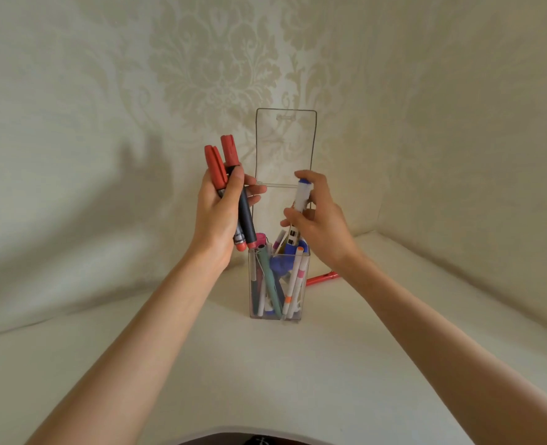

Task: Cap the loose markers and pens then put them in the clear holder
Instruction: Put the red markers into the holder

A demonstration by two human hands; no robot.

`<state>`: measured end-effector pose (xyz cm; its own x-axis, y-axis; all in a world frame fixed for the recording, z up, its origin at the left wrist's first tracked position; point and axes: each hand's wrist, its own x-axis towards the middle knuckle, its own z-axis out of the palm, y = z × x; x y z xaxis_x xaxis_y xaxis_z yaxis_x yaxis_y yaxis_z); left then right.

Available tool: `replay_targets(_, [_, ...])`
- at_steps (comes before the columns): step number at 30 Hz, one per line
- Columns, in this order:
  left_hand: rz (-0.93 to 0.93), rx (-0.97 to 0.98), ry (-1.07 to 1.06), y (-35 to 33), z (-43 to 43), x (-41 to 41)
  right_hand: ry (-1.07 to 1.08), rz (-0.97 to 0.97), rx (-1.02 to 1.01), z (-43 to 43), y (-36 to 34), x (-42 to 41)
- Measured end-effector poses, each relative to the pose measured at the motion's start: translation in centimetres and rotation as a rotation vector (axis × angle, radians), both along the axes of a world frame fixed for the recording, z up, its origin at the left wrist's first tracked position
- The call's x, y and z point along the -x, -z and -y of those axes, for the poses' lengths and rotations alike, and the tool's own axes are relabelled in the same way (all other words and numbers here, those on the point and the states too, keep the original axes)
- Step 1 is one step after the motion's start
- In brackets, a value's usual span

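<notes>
Two dark markers with red caps (246, 216) are gripped in the left hand (216, 216), fingers curled round them. The right hand (323, 223) pinches a white, blue-capped marker (301, 197) above the clear rectangular plastic holder (275, 317) standing on the white table (265, 380); a red pen (323, 279) lies just behind it.

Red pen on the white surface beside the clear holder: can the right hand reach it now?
Probably: nothing blocks the red pen, but the right hand holds a blue-capped white marker.
</notes>
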<state>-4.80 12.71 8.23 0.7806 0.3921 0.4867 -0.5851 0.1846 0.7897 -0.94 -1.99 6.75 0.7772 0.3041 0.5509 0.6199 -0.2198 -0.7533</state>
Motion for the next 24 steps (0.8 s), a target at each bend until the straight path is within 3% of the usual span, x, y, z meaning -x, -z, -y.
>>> replay_targets(6, [-0.062, 0.011, -0.002, 1.0, 0.4, -0.3, 0.121, 0.148, 0.498, 0.1, -0.3, 0.7])
replay_targets(8, [-0.049, -0.008, 0.046, 1.2, 0.3, 0.1, 0.110, 0.136, 0.533, 0.3, 0.0, 1.0])
replay_targets(13, [-0.116, -0.203, 0.313, 1.8, 0.2, 1.7, -0.010, -0.037, -0.030, 1.6, -2.6, 1.0])
replay_targets(18, [-0.125, -0.299, 0.413, 0.9, 0.8, 2.1, -0.235, -0.140, -0.168, 1.0, -4.6, 1.6])
replay_targets(21, [-0.107, -0.330, 0.244, -0.1, 1.5, 1.5, -0.178, -0.064, -0.312, 1.0, -4.9, 1.6])
replay_targets(24, [-0.103, -0.134, -0.049, -1.3, 1.4, 0.2, 0.013, 0.047, -0.361, 1.6, -5.7, 0.6])
